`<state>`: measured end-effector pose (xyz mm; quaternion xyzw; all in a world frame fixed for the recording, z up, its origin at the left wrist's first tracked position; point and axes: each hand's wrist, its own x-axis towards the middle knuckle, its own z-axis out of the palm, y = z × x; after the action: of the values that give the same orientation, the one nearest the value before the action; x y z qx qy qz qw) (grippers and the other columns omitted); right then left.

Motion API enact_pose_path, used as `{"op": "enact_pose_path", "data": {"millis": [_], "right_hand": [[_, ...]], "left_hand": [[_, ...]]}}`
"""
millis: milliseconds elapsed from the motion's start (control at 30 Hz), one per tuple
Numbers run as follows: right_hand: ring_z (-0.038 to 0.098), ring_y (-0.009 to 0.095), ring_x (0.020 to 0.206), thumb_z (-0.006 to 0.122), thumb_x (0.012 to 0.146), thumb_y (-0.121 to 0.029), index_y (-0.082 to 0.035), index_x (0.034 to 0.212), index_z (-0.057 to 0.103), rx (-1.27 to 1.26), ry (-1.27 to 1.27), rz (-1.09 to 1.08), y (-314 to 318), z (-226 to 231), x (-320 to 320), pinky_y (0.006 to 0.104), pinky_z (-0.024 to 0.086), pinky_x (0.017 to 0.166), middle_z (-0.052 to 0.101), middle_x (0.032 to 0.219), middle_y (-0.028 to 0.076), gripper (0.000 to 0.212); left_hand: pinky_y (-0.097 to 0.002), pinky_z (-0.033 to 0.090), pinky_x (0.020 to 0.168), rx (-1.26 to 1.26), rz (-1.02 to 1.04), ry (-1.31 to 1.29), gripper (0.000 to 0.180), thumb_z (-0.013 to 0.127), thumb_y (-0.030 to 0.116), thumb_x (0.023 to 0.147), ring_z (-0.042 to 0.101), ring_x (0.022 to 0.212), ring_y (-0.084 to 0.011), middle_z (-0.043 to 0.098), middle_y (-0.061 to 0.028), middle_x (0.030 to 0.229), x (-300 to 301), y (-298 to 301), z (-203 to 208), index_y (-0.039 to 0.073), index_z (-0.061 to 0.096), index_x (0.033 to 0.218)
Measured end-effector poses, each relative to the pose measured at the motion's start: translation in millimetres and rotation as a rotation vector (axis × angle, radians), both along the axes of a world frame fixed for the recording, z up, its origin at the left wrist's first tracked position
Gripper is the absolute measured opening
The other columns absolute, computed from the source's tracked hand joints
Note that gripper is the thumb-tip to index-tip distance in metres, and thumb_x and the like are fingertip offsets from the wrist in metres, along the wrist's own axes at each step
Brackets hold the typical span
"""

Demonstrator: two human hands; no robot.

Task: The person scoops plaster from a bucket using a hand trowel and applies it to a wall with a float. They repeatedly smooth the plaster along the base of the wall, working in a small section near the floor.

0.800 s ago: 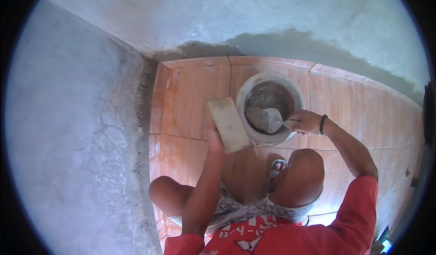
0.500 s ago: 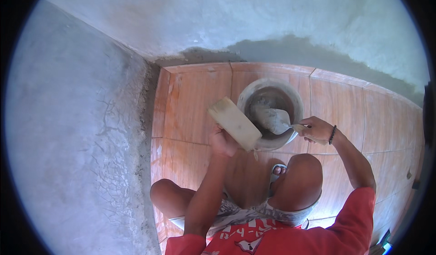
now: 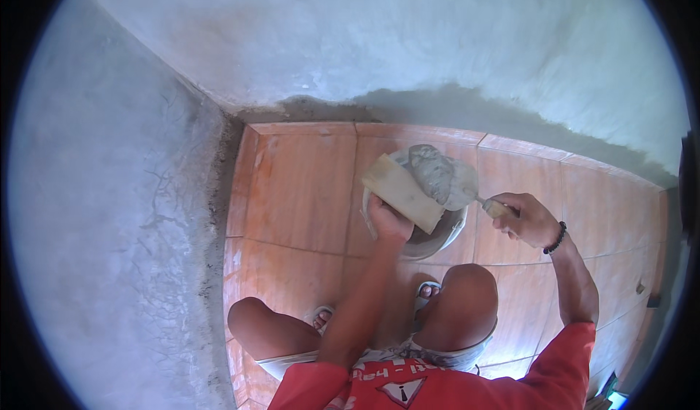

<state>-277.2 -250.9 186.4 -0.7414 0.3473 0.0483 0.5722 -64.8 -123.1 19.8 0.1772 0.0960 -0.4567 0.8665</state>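
Note:
My left hand point(image 3: 390, 220) is closed on a flat, pale rectangular board point(image 3: 403, 193), a plasterer's float by its look, tilted over the bucket. In my right hand point(image 3: 526, 222) is the wooden handle of a trowel point(image 3: 463, 184). A lump of wet grey mortar point(image 3: 430, 171) lies on the trowel's blade, right beside the board's upper edge. Below both tools stands a round bucket point(image 3: 436, 244), its rim smeared with grey. The board and trowel hide most of its inside.
Reddish-brown tiles point(image 3: 299, 191) cover the floor. A plastered wall point(image 3: 408, 31) rises ahead, with a darker damp-looking band point(image 3: 467, 111) along its foot. Close on the left stands a cracked grey wall point(image 3: 109, 213). My bent knees point(image 3: 467, 300) flank the space before the bucket.
The trowel has come up out of the bucket with mortar on its blade. My left hand has moved the board right, over the bucket and up to the trowel.

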Motion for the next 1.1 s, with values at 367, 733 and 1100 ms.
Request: {"op": "enact_pose_path", "data": {"millis": [367, 733, 1100], "right_hand": [[0.063, 0.039, 0.077, 0.062, 0.082, -0.017, -0.004, 0.109, 0.055, -0.726, 0.140, 0.234, 40, 41, 35, 0.0470, 0.048, 0.066, 0.063, 0.078, 0.021, 0.030], [0.061, 0.038, 0.068, 0.063, 0.082, -0.016, -0.004, 0.118, 0.053, -0.980, 0.138, 0.183, 71, 48, 35, 0.0464, 0.049, 0.062, 0.061, 0.076, 0.019, 0.040], [0.063, 0.037, 0.075, 0.065, 0.080, -0.011, -0.001, 0.114, 0.056, -0.644, -0.095, 0.028, 64, 38, 32, 0.0396, 0.050, 0.065, 0.064, 0.085, 0.022, 0.037]], "left_hand": [[-0.0446, 0.036, 0.104, -0.068, 0.074, -0.025, 0.051, 0.035, 0.044, 0.092, 0.047, 0.122, -0.0284, 0.051, -0.0064, 0.131, -10, -25, 15, 0.012, 0.048, 0.131], [-0.0467, 0.038, 0.102, -0.155, 0.104, -0.023, 0.058, 0.033, 0.054, 0.092, 0.048, 0.122, -0.0287, 0.051, -0.0059, 0.131, -8, -32, 21, 0.016, 0.047, 0.133], [-0.0510, 0.036, 0.104, -0.201, 0.076, -0.022, 0.062, 0.034, 0.057, 0.091, 0.042, 0.127, -0.0319, 0.044, -0.0076, 0.138, -8, -23, 15, 0.016, 0.041, 0.138]]}}
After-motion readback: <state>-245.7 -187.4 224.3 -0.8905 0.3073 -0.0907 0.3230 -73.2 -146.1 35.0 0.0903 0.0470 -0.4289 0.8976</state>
